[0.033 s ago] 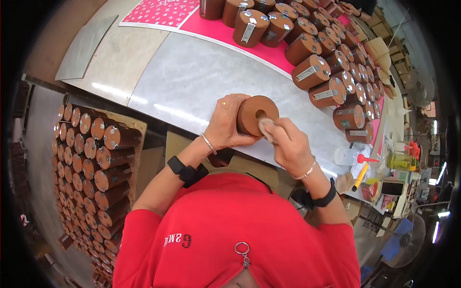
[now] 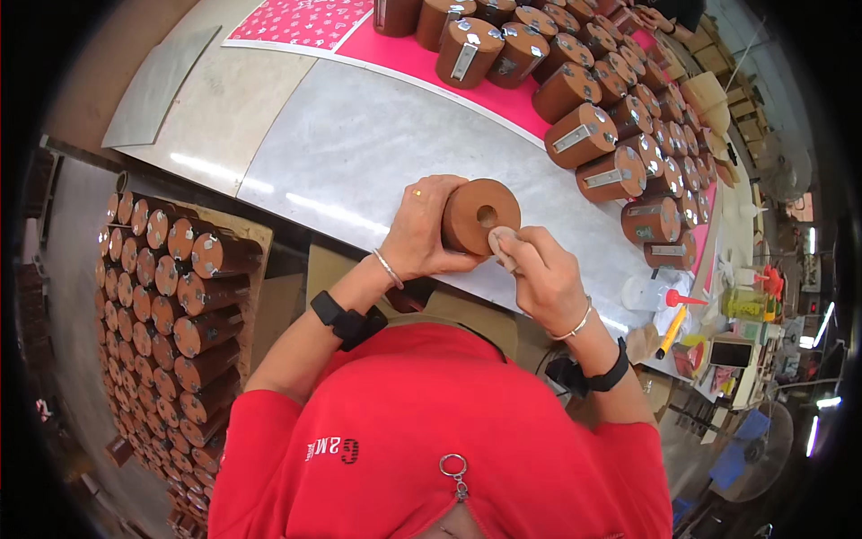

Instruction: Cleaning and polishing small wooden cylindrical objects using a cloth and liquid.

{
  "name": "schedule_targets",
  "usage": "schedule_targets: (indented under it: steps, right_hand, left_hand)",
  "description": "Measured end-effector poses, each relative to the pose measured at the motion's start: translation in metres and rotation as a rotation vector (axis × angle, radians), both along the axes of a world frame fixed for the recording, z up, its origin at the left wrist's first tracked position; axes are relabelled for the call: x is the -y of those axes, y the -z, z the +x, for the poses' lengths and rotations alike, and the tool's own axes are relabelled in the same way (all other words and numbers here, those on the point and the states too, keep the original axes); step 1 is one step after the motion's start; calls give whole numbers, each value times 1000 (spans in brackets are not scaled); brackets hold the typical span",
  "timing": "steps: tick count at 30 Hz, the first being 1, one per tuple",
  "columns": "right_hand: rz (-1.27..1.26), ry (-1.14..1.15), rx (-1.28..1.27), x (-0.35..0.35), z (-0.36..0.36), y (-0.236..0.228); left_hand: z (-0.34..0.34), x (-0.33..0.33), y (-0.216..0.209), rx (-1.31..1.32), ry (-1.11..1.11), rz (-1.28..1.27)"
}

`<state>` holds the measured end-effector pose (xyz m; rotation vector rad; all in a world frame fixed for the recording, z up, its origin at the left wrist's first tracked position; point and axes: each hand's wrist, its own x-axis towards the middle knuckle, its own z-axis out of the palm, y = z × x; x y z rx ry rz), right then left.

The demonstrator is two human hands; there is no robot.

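1. While the left hand (image 2: 420, 229) has its grip wrapped around the side of a brown cylinder (image 2: 464, 226), the right hand (image 2: 546, 274) pinches a pale pad (image 2: 503, 249) between thumb and fingers.
2. Set against the picture just before, the pad has slid slightly outward, from beside the central hole (image 2: 487, 216) to the lower right rim; the hole now shows whole.
3. For the work in hand, this suggests that the pad is being passed over the end face; the cylinder has barely shifted.
4. It sits over the near part of the grey bench (image 2: 350, 135), its holed end facing the wearer; whether it touches the top I cannot tell.
5. Beyond it, fitted brown cylinders (image 2: 581, 136) stand on a pink sheet (image 2: 404, 56).
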<state>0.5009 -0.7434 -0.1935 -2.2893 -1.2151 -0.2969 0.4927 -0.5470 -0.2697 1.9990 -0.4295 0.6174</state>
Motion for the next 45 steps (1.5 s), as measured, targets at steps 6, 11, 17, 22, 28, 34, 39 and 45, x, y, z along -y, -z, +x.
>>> schedule_targets:
  steps: [6,11,17,22,28,34,39,45]
  right_hand:
    - [-55,-247,117,-49,-4,-11]
    - [20,-121,199,-6,5,-12]
    - [-21,9,144,-21,-7,-7]
    - [17,123,122,3,12,-2]
    - [6,80,189,-14,6,-6]
    - [52,52,114,-39,40,-2]
    - [48,86,115,-22,11,1]
    - [31,-8,90,-55,37,-9]
  left_hand:
    - [12,6,15,-178,57,-107]
    - [3,0,5,-59,-24,42]
    - [8,7,8,-55,-9,-34]
    - [5,8,1,-69,-46,-36]
    - [2,20,9,-117,-113,-76]
    - [6,20,10,-144,-111,-59]
    - [4,18,18,-56,-38,-60]
    - [6,17,17,26,-43,47]
